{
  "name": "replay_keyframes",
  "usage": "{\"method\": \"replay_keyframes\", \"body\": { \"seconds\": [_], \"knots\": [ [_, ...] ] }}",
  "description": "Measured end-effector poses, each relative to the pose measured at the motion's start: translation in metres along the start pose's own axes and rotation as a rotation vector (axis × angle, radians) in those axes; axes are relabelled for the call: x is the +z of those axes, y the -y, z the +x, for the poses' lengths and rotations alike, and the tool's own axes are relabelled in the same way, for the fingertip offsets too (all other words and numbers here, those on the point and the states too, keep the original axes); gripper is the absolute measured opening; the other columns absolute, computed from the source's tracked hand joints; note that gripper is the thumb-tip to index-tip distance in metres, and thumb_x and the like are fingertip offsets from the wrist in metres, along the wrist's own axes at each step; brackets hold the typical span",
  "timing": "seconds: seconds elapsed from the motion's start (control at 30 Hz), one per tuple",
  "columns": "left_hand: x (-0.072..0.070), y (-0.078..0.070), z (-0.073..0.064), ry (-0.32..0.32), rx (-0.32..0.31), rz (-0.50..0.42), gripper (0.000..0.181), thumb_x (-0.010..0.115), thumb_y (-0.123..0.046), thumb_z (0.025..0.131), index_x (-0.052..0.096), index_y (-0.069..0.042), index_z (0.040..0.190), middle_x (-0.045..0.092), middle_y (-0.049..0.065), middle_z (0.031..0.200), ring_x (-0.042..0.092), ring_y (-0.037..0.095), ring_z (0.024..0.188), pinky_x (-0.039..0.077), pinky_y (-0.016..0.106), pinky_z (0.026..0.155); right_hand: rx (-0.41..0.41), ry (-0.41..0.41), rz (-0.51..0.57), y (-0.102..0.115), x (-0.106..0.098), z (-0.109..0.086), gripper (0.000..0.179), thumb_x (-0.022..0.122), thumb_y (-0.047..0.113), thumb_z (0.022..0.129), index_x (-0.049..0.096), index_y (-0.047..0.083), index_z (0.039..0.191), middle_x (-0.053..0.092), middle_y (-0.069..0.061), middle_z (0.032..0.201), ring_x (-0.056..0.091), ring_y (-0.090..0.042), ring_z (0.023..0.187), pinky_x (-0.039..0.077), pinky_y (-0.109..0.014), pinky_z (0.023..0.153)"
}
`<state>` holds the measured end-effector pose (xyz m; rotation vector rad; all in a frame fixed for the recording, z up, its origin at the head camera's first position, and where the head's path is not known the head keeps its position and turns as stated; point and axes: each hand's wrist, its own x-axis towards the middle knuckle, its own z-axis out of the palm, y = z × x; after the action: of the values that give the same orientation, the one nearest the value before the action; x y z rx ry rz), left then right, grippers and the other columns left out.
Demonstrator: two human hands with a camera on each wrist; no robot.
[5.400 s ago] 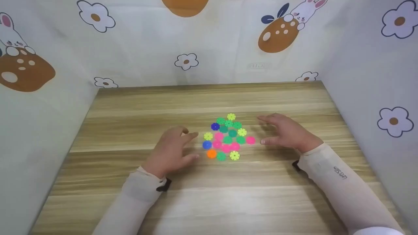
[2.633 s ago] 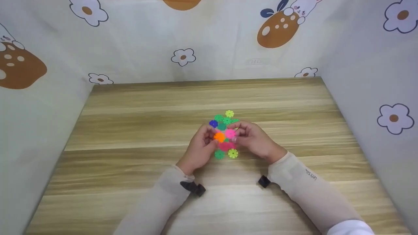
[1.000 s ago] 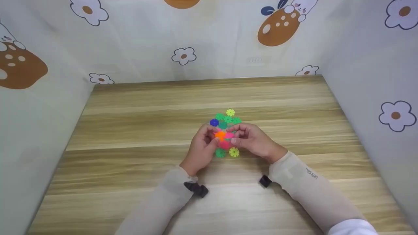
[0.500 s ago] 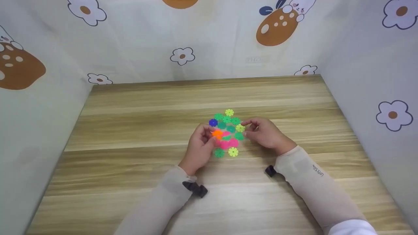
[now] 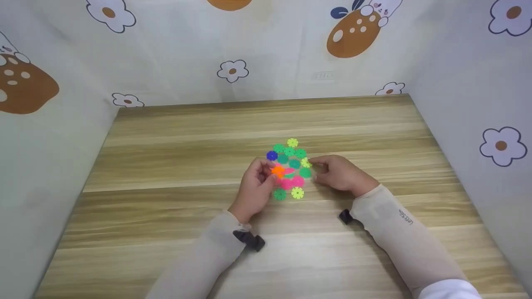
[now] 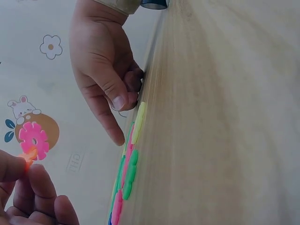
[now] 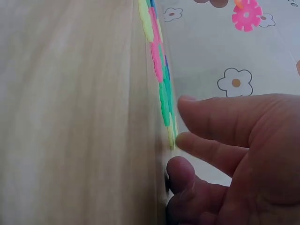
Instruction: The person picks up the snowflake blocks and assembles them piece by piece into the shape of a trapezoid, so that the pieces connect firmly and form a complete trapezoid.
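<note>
My left hand (image 5: pixel 253 187) pinches an orange notched plastic disc (image 5: pixel 278 170) between thumb and fingers, above the table. A pink notched disc (image 6: pixel 33 140) is joined to it, standing at an angle to the orange one in the left wrist view. On the right of the cluster, my right hand (image 5: pixel 343 174) reaches its index fingertip to a yellow disc (image 5: pixel 306 162) lying on the table. Its thumb stands apart from the index finger in the right wrist view, with nothing gripped between them. Green discs (image 5: pixel 305 172) and pink discs (image 5: pixel 297 181) lie around there.
A dark blue disc (image 5: pixel 272 155) lies at the cluster's left edge, and a yellow disc (image 5: pixel 292 142) at its far end. The wood-grain table (image 5: pixel 187 137) is bounded by a printed cloth (image 5: pixel 274 50) at the back and sides.
Both hands were without discs at first. Then the left held the orange disc and the right a pink one, and these were joined. The right hand let go and moved right to the yellow disc.
</note>
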<state>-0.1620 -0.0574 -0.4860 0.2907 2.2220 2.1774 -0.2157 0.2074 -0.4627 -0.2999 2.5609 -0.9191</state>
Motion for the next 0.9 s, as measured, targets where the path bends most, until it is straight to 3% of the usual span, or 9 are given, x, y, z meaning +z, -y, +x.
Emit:
{"method": "replay_keyframes", "body": {
  "seconds": [0.13, 0.2, 0.27, 0.4, 0.57, 0.9],
  "knots": [
    [0.0000, 0.0010, 0.0005, 0.001, 0.004, 0.006, 0.024, 0.059, 0.005, 0.095, 0.057, -0.005, 0.117, 0.050, 0.006, 0.095, 0.050, 0.022, 0.084, 0.047, 0.024, 0.070, 0.016, -0.034, -0.024, 0.0021, -0.0019, -0.0015, 0.039, 0.069, 0.015, 0.097, 0.069, 0.010, 0.136, 0.068, -0.012, 0.118, 0.055, -0.024, 0.092, 0.048, -0.039, 0.085],
    [0.0000, 0.0013, 0.0005, 0.000, 0.009, 0.007, 0.024, 0.059, 0.006, 0.095, 0.057, -0.005, 0.117, 0.050, 0.006, 0.095, 0.050, 0.023, 0.085, 0.046, 0.024, 0.071, 0.020, -0.049, -0.024, 0.0014, -0.0026, -0.0008, 0.035, 0.070, 0.015, 0.096, 0.070, 0.010, 0.132, 0.067, -0.012, 0.107, 0.056, -0.025, 0.091, 0.048, -0.039, 0.084],
    [0.0001, 0.0011, 0.0003, 0.001, 0.014, 0.007, 0.025, 0.059, 0.006, 0.095, 0.057, -0.005, 0.117, 0.050, 0.006, 0.095, 0.050, 0.023, 0.085, 0.046, 0.024, 0.071, 0.020, -0.049, -0.014, 0.0004, -0.0028, 0.0000, 0.037, 0.070, 0.013, 0.095, 0.069, 0.011, 0.132, 0.064, -0.009, 0.097, 0.056, -0.023, 0.085, 0.048, -0.038, 0.080],
    [0.0004, 0.0006, 0.0004, 0.005, 0.026, 0.005, 0.025, 0.058, 0.007, 0.095, 0.057, -0.003, 0.117, 0.050, 0.006, 0.096, 0.050, 0.022, 0.084, 0.046, 0.024, 0.071, 0.024, -0.025, -0.008, -0.0015, -0.0018, 0.0005, 0.045, 0.071, 0.007, 0.093, 0.067, 0.014, 0.137, 0.063, -0.008, 0.097, 0.054, -0.022, 0.082, 0.046, -0.036, 0.079],
    [0.0004, 0.0014, 0.0001, 0.012, 0.012, -0.002, 0.024, 0.058, 0.006, 0.096, 0.057, -0.003, 0.118, 0.050, 0.007, 0.098, 0.050, 0.022, 0.085, 0.049, 0.024, 0.072, 0.021, -0.024, -0.038, -0.0004, -0.0009, 0.0005, 0.037, 0.069, 0.000, 0.090, 0.072, 0.012, 0.124, 0.067, -0.009, 0.103, 0.055, -0.023, 0.084, 0.047, -0.036, 0.079],
    [0.0015, 0.0014, 0.0002, 0.012, 0.027, 0.006, 0.026, 0.057, 0.008, 0.094, 0.058, -0.003, 0.117, 0.050, 0.006, 0.095, 0.050, 0.022, 0.084, 0.046, 0.024, 0.072, -0.003, -0.053, -0.040, 0.0007, 0.0002, 0.0000, 0.027, 0.067, -0.005, 0.083, 0.066, 0.007, 0.108, 0.061, -0.008, 0.096, 0.054, -0.025, 0.090, 0.046, -0.038, 0.081]
  ]
}}
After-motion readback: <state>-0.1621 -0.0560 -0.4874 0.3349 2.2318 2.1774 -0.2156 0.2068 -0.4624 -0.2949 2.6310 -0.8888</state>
